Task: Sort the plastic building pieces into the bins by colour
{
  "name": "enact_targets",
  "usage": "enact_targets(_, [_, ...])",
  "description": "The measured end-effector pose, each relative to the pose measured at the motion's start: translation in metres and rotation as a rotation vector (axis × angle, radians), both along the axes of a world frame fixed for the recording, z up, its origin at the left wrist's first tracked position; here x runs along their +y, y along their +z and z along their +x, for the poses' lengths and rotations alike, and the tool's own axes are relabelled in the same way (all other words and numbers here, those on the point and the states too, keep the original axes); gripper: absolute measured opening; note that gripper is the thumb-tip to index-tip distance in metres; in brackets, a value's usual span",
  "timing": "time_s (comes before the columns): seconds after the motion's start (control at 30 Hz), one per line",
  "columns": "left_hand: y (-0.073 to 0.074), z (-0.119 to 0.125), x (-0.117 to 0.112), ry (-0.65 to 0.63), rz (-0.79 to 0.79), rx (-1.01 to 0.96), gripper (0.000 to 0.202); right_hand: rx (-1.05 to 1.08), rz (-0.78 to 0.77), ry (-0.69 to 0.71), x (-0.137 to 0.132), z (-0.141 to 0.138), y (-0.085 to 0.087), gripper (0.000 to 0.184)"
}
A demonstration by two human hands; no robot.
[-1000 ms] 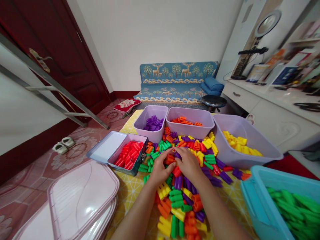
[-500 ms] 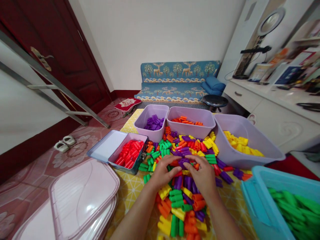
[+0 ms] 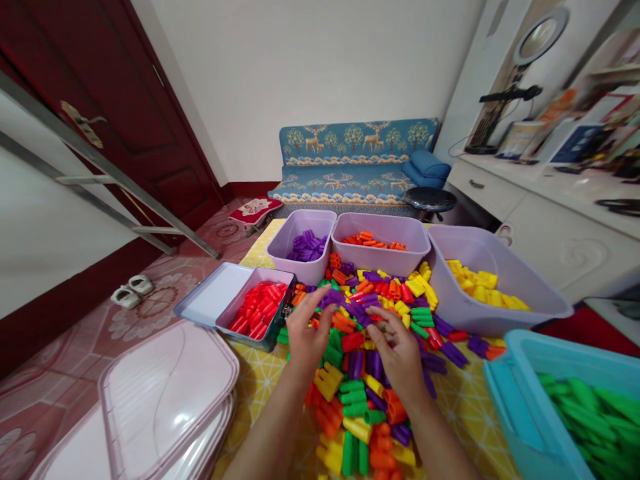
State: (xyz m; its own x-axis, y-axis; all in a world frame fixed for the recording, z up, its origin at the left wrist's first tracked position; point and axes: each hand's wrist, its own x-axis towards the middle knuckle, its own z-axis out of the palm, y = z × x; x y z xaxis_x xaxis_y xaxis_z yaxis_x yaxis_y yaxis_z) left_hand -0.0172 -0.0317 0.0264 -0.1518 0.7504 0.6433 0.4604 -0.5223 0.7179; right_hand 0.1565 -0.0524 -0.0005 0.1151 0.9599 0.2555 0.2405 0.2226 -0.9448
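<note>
Over a heap of mixed plastic toy pieces (image 3: 355, 390), shaped like joined tubes, both my hands hover close together. My left hand (image 3: 307, 330) pinches a purple piece (image 3: 331, 299) between thumb and fingertips. A second purple piece (image 3: 359, 312) is at the fingertips of my right hand (image 3: 399, 343), whose thumb and fingers curl around its near end. Red, orange, yellow, green and purple pieces lie below and around both hands.
Lilac bins hold purple (image 3: 300, 267), orange (image 3: 383, 253) and yellow pieces (image 3: 500, 320). A teal bin (image 3: 515, 400) of green pieces stands at right. An open case (image 3: 273, 340) holds red ones. Stacked lids (image 3: 170, 387) lie at left; a patterned sofa (image 3: 350, 180) is behind.
My hands have moved apart from the purple piece they both touched. The left went left and slightly up with a purple piece; the right shifted only slightly.
</note>
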Motion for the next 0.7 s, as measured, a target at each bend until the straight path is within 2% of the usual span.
enact_targets(0.07, [0.013, -0.005, 0.010, 0.086, -0.007, -0.121, 0.030, -0.001, 0.000, 0.020, 0.000, 0.000, 0.000, 0.031])
enact_targets(0.13, [0.024, -0.012, 0.027, 0.126, -0.035, -0.241, 0.032, 0.006, 0.005, 0.032, 0.000, -0.001, 0.000, 0.031])
enact_targets(0.2, [0.032, -0.020, 0.048, 0.141, -0.068, -0.279, 0.039, 0.012, 0.008, 0.034, 0.000, -0.001, -0.001, 0.030])
enact_targets(0.3, [0.038, -0.030, 0.078, 0.204, -0.068, -0.165, 0.044, 0.014, 0.001, 0.036, 0.000, -0.001, -0.002, 0.030])
enact_targets(0.4, [0.039, -0.034, 0.094, 0.170, -0.151, 0.017, 0.053, 0.005, -0.003, 0.047, 0.000, 0.000, -0.003, 0.030])
enact_targets(0.47, [0.039, -0.033, 0.094, 0.103, -0.151, 0.144, 0.051, -0.004, 0.001, 0.055, 0.001, 0.000, -0.003, 0.029])
enact_targets(0.57, [0.032, -0.026, 0.079, -0.033, -0.095, 0.266, 0.036, -0.017, 0.006, 0.062, 0.002, 0.000, -0.004, 0.028])
enact_targets(0.7, [0.006, -0.012, 0.054, -0.155, -0.178, 0.378, 0.032, -0.035, 0.016, 0.067, 0.002, 0.000, -0.003, 0.027])
